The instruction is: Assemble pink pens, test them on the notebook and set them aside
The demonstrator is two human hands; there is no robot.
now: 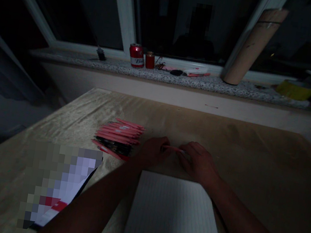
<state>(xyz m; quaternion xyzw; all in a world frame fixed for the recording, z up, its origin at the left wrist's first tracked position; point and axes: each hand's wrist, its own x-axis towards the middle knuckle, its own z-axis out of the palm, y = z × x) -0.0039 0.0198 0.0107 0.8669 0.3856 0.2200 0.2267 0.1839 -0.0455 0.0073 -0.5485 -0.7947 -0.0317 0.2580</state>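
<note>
My left hand (154, 150) and my right hand (198, 159) meet above the table, just beyond the lined notepad. Between them lies a slim pink pen (173, 148), level, with one end in the closed fingers of each hand. Those fingers cover both ends of it. To the left of my left hand is a pile of pink pens (120, 131) set side by side. Several black pens (112, 146) lie along the near side of that pile, with another pink one or two below. The light is dim, so fine detail on the pens is lost.
The spiral-punched notepad (172, 213) lies between my forearms. A lit phone or tablet (70, 189), partly blurred, rests left of my left arm on the cloth-covered table (245, 146). A red can (137, 56), a jar (150, 60), a tall tube (253, 47) and yellow tape (295, 90) line the windowsill.
</note>
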